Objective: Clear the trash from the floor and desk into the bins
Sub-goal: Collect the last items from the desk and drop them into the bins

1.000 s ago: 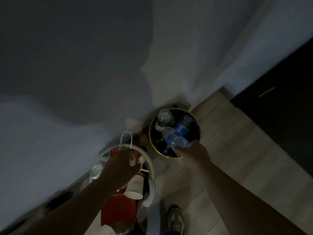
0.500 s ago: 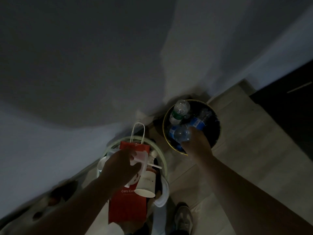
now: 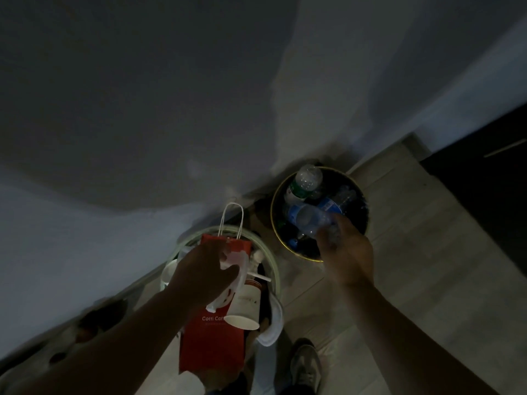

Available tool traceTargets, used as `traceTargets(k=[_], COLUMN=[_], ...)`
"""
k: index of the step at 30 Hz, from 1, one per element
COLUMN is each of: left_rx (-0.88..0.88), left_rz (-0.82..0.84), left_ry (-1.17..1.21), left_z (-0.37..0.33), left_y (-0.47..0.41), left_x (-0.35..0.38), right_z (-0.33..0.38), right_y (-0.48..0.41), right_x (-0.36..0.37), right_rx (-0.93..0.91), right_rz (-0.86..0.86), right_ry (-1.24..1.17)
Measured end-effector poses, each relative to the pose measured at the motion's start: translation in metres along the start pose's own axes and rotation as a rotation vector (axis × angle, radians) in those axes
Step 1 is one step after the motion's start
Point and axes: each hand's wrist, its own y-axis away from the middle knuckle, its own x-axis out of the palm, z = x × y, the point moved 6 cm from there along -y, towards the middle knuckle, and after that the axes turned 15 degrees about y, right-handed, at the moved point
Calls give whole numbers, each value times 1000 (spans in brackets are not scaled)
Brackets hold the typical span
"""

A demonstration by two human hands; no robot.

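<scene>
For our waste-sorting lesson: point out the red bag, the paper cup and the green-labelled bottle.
red bag (image 3: 212, 346): head view, front panel below the lettering.
paper cup (image 3: 246, 305): head view, side wall.
green-labelled bottle (image 3: 307, 177): head view, clear body above the label.

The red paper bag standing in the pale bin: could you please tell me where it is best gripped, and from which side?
Probably by its white handle loop, coming down from above. The loop stands upright, clear of the rim of the pale bin, whereas the left hand and a paper cup cover much of the red paper bag.
</scene>
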Motion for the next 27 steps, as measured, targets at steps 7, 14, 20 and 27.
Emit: traceTargets(k=[7,14,20,27], left_rx=[3,26,13,26], left_rz=[9,15,4,0], left_ry=[17,1,-6,-39], left_z=[-3,-3,-1,2], left_y=[-4,-8,-14,-14], left_x=[6,8,7,4], right_z=[-14,-11,11,14], right_y=[-12,-24,-32,-20], right_x=[-27,-38,20,49], right_rx=[89,221,-85,6], right_rz=[-201,-330,119,313], right_ry=[145,79,85,-8])
